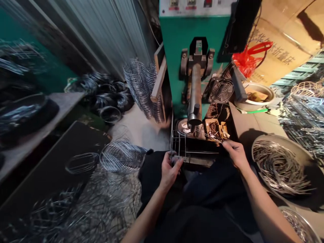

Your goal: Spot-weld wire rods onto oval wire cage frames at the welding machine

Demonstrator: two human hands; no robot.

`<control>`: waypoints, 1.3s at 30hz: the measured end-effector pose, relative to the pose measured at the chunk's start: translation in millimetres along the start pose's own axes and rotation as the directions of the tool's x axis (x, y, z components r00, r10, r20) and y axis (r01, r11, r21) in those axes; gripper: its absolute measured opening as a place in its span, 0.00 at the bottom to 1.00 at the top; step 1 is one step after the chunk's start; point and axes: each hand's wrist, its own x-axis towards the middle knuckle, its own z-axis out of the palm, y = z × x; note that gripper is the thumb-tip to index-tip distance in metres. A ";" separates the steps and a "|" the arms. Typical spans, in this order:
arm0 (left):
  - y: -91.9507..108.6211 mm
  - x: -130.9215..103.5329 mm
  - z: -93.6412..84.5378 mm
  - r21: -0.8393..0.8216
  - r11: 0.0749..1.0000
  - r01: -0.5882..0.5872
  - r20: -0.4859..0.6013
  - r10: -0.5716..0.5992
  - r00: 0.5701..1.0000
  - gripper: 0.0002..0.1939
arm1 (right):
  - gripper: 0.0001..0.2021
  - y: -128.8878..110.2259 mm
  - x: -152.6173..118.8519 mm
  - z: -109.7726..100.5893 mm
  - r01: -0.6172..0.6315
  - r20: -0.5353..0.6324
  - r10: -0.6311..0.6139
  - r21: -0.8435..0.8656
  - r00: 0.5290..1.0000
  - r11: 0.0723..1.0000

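Note:
Directly in front of me stands a green machine [168, 50], its thick metal arm [195, 91] reaching toward me; it looks like a spot welder. My left hand [170, 170] pinches the near end of a thin wire frame [179, 145], which stands up just left of the arm's tip. To the right, my right hand [235, 153] has its fingers closed around a thin metal piece [214, 136] pointing left toward the arm; its exact kind is unclear. Beyond those fingers, a small yellow basket [222, 130] holds bits of metal.
Coiled wire rings [141, 87] lean in a stack left of the machine. On the right sit a basin of bent wires [278, 168], a white bucket [260, 104] and a red plastic bag [249, 60]. Wire pieces [106, 202] cover the floor at lower left.

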 end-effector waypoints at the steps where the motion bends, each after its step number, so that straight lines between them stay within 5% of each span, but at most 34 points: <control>1: -0.2 0.7 1.2 0.000 1.000 0.002 -0.003 -0.002 1.000 0.25 | 0.27 0.8 -0.2 -3.3 -0.010 -0.015 0.010 0.014 1.000 1.000; 5: 0.8 1.9 7.2 0.002 1.000 0.018 0.000 -0.018 1.000 0.26 | 0.27 8.1 -3.1 -10.2 -0.016 0.001 0.016 0.067 1.000 0.998; 15: 2.3 2.2 21.6 -0.038 0.998 0.045 0.026 -0.044 0.999 0.28 | 0.29 33.0 13.2 10.7 -0.018 0.133 0.006 0.091 0.991 0.996; 39: 8.4 30.4 31.7 -0.149 0.989 0.018 0.024 -0.015 1.000 0.26 | 0.27 29.0 61.0 19.3 -0.115 0.179 0.088 0.146 0.980 0.983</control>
